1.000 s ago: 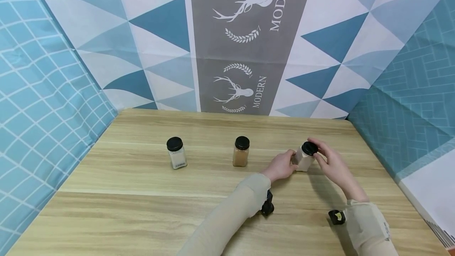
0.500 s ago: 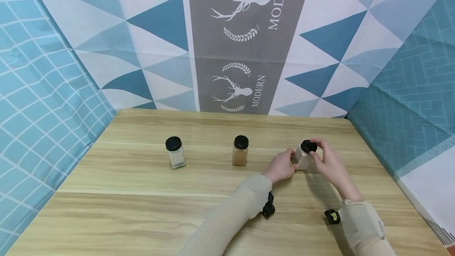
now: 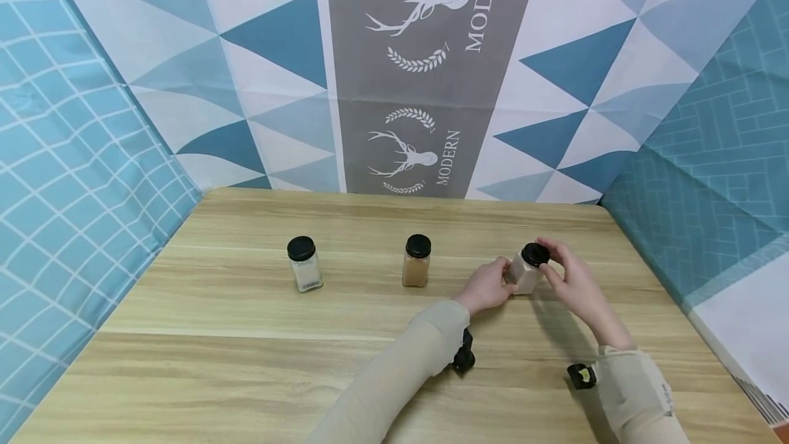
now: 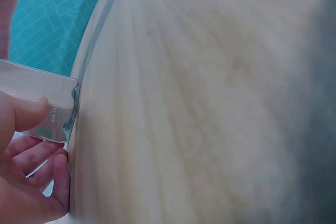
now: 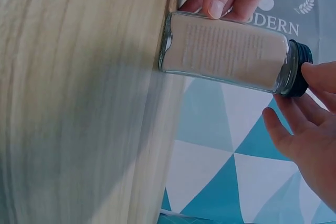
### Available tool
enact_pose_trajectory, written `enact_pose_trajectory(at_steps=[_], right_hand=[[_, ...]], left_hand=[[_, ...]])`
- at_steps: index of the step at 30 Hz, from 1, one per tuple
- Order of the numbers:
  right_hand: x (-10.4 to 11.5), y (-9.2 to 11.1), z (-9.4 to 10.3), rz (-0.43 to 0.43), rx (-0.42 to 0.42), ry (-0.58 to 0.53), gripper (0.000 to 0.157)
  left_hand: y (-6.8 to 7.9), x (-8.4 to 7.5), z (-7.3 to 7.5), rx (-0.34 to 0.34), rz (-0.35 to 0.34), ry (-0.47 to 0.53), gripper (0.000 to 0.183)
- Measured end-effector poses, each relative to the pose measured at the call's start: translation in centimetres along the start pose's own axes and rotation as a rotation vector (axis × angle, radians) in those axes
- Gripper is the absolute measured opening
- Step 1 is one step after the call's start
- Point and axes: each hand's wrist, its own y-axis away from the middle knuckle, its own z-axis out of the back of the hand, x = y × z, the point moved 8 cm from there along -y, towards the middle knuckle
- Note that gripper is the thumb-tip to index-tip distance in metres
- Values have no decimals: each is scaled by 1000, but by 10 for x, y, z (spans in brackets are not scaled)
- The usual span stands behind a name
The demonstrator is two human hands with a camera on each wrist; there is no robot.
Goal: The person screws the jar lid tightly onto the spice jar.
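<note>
A square glass jar (image 3: 525, 277) of pale powder stands upright on the wooden table, right of centre. My left hand (image 3: 487, 285) grips its body low on the left side; in the left wrist view the thumb lies across the glass jar (image 4: 55, 87). My right hand (image 3: 576, 290) pinches the black lid (image 3: 535, 254) from the right. In the right wrist view the thumb and fingers sit on either side of the lid (image 5: 300, 69), which is on the jar's neck. The jar's base meets the tabletop.
A black-lidded jar of orange-brown powder (image 3: 416, 271) stands mid-table, and one of white contents (image 3: 307, 275) stands farther left. Small black devices (image 3: 464, 355) sit at both wrists. Patterned cloth walls (image 3: 407, 74) border the table's back and sides.
My right hand and wrist shifted slightly left, then back right, with the fingers still at the lid. The left hand and the jar stay nearly in place.
</note>
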Motion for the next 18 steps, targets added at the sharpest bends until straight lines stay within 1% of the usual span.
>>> enact_pose_trajectory(at_steps=[5,9,11,14,18], right_hand=[[2,0,1,8,-2,14,45],[3,-2,0,18,-10,31,43],[3,-2,-1,13,-7,40,43],[3,-3,-2,-1,9,52,42],[4,-4,-5,-16,43,66,43]], left_hand=[[0,2,-1,10,22,16,42],[1,7,0,24,56,71,45],[3,8,1,29,59,102,44],[7,10,3,41,46,143,43],[14,8,6,65,-16,176,39]])
